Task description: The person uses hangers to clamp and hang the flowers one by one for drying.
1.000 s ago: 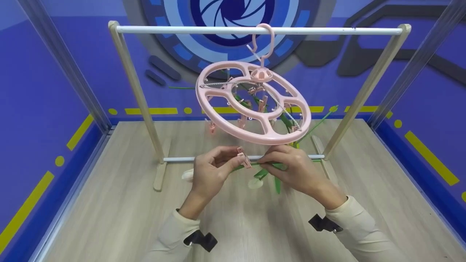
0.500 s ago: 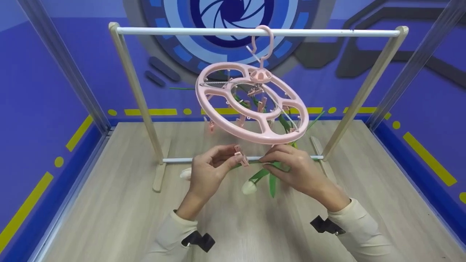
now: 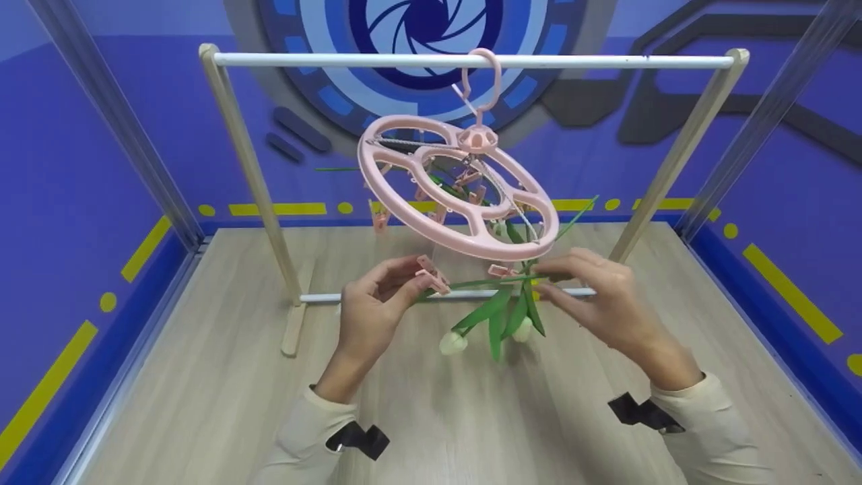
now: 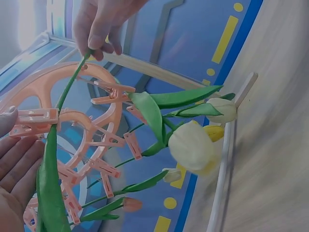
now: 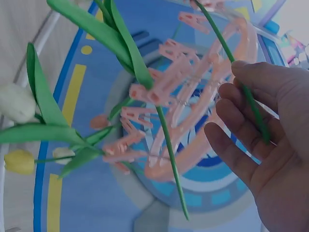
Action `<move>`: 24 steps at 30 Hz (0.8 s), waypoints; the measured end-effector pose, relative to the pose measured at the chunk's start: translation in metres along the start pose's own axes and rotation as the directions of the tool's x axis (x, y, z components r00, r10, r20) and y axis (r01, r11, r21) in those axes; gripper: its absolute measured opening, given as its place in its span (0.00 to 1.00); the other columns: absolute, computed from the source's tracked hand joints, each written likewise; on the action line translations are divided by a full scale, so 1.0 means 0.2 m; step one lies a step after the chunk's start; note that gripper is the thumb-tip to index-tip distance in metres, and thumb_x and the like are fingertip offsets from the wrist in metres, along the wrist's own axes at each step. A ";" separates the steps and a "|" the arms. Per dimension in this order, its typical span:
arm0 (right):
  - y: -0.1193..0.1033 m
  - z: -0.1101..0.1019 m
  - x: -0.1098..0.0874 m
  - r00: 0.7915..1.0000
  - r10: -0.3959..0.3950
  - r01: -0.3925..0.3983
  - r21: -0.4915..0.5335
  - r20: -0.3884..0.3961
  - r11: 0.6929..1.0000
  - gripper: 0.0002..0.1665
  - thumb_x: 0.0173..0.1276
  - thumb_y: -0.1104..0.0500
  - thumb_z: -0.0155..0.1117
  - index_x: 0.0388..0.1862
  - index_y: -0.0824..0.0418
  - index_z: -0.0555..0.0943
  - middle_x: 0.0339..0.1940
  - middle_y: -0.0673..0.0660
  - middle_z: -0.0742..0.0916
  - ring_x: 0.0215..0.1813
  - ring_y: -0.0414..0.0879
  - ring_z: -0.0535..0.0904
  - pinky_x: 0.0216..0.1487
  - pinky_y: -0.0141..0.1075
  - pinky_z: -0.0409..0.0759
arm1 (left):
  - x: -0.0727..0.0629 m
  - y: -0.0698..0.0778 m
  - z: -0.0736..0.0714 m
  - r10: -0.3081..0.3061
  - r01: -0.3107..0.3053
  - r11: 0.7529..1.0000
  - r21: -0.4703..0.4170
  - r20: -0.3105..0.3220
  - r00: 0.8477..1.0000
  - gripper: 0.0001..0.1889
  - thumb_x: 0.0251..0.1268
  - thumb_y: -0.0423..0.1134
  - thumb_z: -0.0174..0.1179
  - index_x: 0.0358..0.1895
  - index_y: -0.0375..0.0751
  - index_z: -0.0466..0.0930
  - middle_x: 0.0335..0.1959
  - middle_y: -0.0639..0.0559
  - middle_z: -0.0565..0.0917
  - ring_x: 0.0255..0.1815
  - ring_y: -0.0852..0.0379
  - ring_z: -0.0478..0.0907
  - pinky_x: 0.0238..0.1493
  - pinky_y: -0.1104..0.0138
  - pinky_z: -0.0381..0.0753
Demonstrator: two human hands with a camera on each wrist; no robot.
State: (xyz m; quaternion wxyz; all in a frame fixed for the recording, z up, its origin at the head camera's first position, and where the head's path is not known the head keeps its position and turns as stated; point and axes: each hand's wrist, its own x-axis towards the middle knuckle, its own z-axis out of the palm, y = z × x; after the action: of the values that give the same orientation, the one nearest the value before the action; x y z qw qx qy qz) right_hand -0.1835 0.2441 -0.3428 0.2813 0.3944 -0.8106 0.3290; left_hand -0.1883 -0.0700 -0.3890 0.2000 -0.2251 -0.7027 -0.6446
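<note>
My left hand (image 3: 374, 303) pinches a pink clothespin (image 3: 431, 275) between thumb and fingers, below the round pink clip hanger (image 3: 458, 242). A green stem (image 4: 71, 87) passes by the clothespin's tip, with long leaves (image 4: 50, 179) hanging beside the left palm; its bloom is hidden in the head view. My right hand (image 3: 606, 289) pinches that stem near its free end, thumb against forefinger. Between the hands, white tulips (image 3: 453, 343) hang head down with green leaves (image 3: 496, 316). In the left wrist view, several tulips hang from other clothespins (image 4: 133, 145).
The hanger hooks over the white top bar (image 3: 337, 60) of a wooden-legged rack (image 3: 246, 155). A lower white bar (image 3: 320, 298) crosses behind the hands. The wood-look table (image 3: 236, 404) lies below, with blue printed walls (image 3: 135, 135) at the back and sides.
My right hand has moved right along the stem, away from the left hand. The hanger has turned and shifted slightly left. More of the hanging white tulips now shows between the hands.
</note>
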 end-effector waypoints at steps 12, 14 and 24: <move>0.08 -0.14 -0.08 0.959 0.273 -0.267 0.080 -0.081 0.960 0.33 0.60 0.77 0.78 0.65 0.66 0.82 0.42 0.56 0.91 0.42 0.37 0.87 0.47 0.23 0.84 | 0.00 -0.01 -0.02 0.000 0.000 1.000 0.004 -0.012 1.000 0.16 0.74 0.34 0.69 0.60 0.34 0.86 0.53 0.50 0.90 0.50 0.54 0.88 0.47 0.65 0.90; 0.10 -0.14 -0.10 0.957 0.281 -0.276 0.077 -0.074 0.958 0.32 0.60 0.77 0.78 0.64 0.67 0.83 0.42 0.56 0.92 0.43 0.36 0.87 0.46 0.23 0.84 | 0.01 -0.01 -0.03 0.004 -0.004 1.000 0.009 -0.011 1.000 0.16 0.74 0.34 0.69 0.61 0.34 0.85 0.54 0.50 0.90 0.51 0.53 0.88 0.48 0.63 0.90; 0.19 -0.17 -0.17 0.939 0.343 -0.341 0.037 -0.030 0.939 0.27 0.62 0.74 0.78 0.61 0.67 0.84 0.42 0.54 0.91 0.43 0.36 0.86 0.47 0.22 0.83 | 0.01 -0.03 -0.14 0.020 -0.016 0.990 0.137 -0.028 0.999 0.17 0.72 0.34 0.70 0.60 0.33 0.86 0.54 0.49 0.90 0.53 0.56 0.88 0.57 0.62 0.87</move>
State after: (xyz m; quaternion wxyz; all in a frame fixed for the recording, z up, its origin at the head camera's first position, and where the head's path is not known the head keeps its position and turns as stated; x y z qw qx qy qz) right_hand -0.1894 0.3023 -0.3579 0.2284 0.2459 -0.8563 0.3926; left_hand -0.1937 -0.0979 -0.3911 0.2310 -0.2078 -0.7401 -0.5965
